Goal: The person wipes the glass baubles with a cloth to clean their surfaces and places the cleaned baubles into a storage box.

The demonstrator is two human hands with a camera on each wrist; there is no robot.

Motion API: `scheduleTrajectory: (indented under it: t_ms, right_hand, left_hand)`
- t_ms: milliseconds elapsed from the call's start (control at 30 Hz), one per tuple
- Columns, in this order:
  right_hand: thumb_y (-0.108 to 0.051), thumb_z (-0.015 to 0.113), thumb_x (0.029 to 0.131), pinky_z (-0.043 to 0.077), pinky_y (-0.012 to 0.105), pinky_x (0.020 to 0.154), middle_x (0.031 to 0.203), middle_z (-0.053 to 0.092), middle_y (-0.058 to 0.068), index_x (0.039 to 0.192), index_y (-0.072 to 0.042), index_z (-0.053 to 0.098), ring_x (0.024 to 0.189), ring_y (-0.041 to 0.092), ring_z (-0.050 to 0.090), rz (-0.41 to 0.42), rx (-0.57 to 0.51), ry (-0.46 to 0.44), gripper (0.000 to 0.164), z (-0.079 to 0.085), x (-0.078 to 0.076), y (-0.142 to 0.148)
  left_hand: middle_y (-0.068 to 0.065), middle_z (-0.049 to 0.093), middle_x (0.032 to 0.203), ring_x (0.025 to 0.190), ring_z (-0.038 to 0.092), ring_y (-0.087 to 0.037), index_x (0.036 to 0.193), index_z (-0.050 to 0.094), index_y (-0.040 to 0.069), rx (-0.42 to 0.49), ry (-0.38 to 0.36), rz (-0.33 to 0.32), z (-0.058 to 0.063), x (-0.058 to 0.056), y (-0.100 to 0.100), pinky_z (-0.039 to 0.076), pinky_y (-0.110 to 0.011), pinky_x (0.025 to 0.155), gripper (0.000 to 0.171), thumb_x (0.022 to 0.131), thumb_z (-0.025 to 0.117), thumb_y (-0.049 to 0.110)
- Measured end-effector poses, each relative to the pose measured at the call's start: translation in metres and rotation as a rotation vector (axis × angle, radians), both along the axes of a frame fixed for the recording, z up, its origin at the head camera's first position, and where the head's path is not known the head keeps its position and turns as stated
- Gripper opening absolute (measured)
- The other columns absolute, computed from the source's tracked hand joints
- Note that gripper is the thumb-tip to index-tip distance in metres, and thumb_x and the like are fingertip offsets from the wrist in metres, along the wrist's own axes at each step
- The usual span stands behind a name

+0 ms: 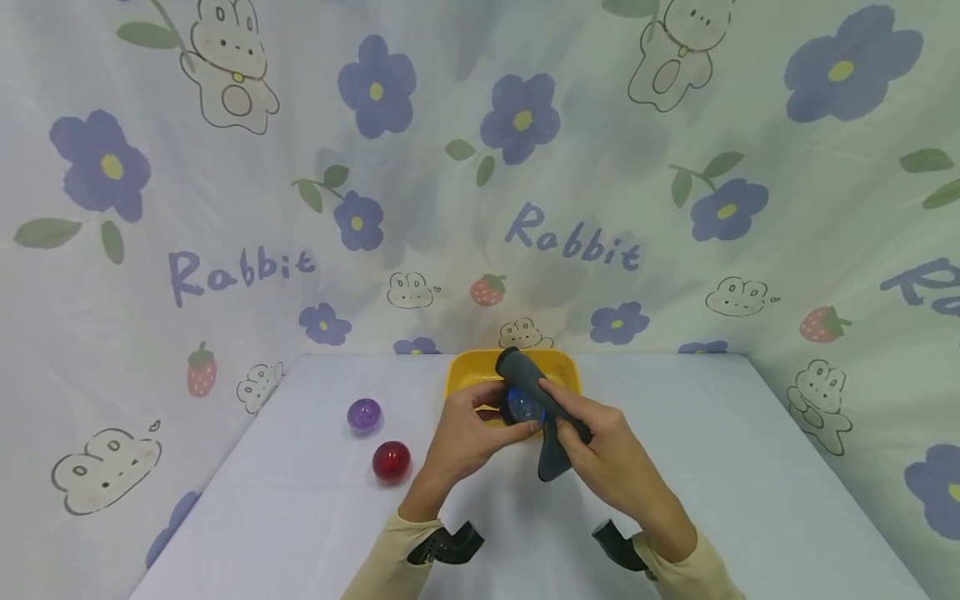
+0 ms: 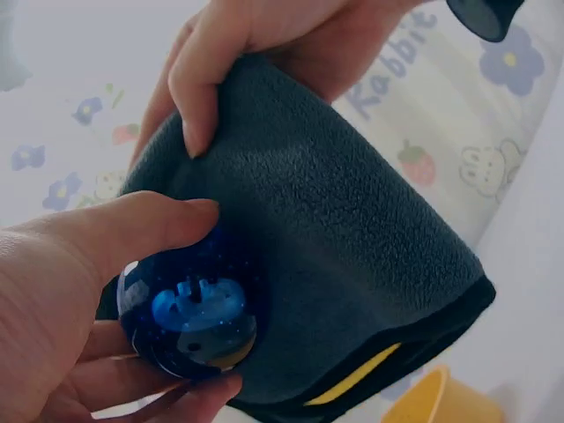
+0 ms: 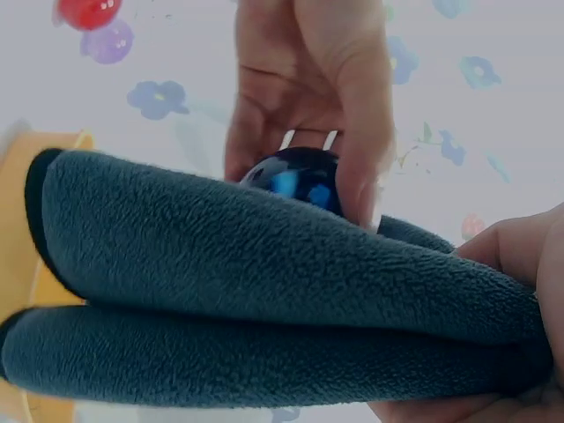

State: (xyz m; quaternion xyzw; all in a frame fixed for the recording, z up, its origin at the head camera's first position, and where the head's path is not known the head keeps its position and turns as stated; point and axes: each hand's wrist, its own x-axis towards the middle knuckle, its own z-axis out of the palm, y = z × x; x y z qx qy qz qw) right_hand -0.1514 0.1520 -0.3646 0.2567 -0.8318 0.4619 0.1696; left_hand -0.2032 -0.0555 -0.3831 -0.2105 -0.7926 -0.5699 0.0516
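Observation:
Between the thumb and fingers of my left hand (image 1: pixel 468 429) is a clear blue ball (image 2: pixel 189 308) with a small light-blue figure inside. My right hand (image 1: pixel 603 442) grips a dark grey-green plush cloth (image 1: pixel 551 408), folded over with black edging. In the left wrist view the cloth (image 2: pixel 326 238) lies right behind the ball, its fleecy side against it. From the right wrist view the folded cloth (image 3: pixel 264 264) covers the lower part of the ball (image 3: pixel 300 172). Both hands are raised just in front of a yellow tray (image 1: pixel 468 364).
A purple ball (image 1: pixel 364 415) and a red ball (image 1: pixel 392 462) rest on the white table (image 1: pixel 300 533), left of the hands. Behind the table hangs a printed curtain (image 1: pixel 420 183) with rabbits and flowers. Black curved pieces (image 1: pixel 450 546) stick out at both sleeves.

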Motion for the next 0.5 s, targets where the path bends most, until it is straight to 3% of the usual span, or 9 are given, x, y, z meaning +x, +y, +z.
scheduleTrajectory:
  t_ms: [100, 200, 367, 500]
  right_hand:
    - [0.007, 0.054, 0.098, 0.052, 0.021, 0.065, 0.142, 0.065, 0.016, 0.149, -0.008, 0.055, 0.084, 0.014, 0.063, 0.013, 0.022, 0.041, 0.052, -0.002, -0.001, -0.001]
    - [0.008, 0.054, 0.097, 0.051, 0.020, 0.064, 0.137, 0.066, 0.018, 0.149, -0.006, 0.055, 0.079, 0.011, 0.060, 0.016, 0.042, 0.071, 0.053, -0.004, -0.004, 0.000]
    - [0.005, 0.052, 0.100, 0.047, 0.020, 0.055, 0.112, 0.069, 0.016, 0.151, -0.008, 0.053, 0.063, 0.001, 0.049, 0.033, 0.026, -0.051, 0.052, -0.007, -0.012, 0.007]
    - [0.002, 0.050, 0.102, 0.052, 0.023, 0.065, 0.129, 0.068, 0.021, 0.153, -0.007, 0.050, 0.082, 0.011, 0.064, 0.053, 0.003, -0.132, 0.051, -0.006, -0.015, 0.011]
  left_hand:
    - [0.001, 0.078, 0.116, 0.103, 0.072, -0.017, 0.125, 0.074, 0.017, 0.003, 0.015, -0.003, 0.001, 0.002, 0.001, 0.063, -0.033, 0.093, 0.049, 0.080, 0.090, 0.027]
    - [0.000, 0.078, 0.119, 0.103, 0.073, -0.018, 0.126, 0.074, 0.017, 0.009, 0.033, -0.023, 0.002, 0.005, 0.002, 0.064, -0.033, 0.090, 0.050, 0.080, 0.090, 0.026]
    - [-0.003, 0.076, 0.125, 0.105, 0.073, -0.020, 0.129, 0.072, 0.014, 0.024, 0.037, -0.056, 0.003, 0.007, 0.004, 0.065, -0.034, 0.088, 0.054, 0.080, 0.090, 0.024]
    - [-0.007, 0.074, 0.127, 0.106, 0.073, -0.022, 0.129, 0.072, 0.011, 0.044, 0.038, -0.062, 0.004, 0.008, 0.004, 0.065, -0.034, 0.087, 0.054, 0.080, 0.090, 0.023]
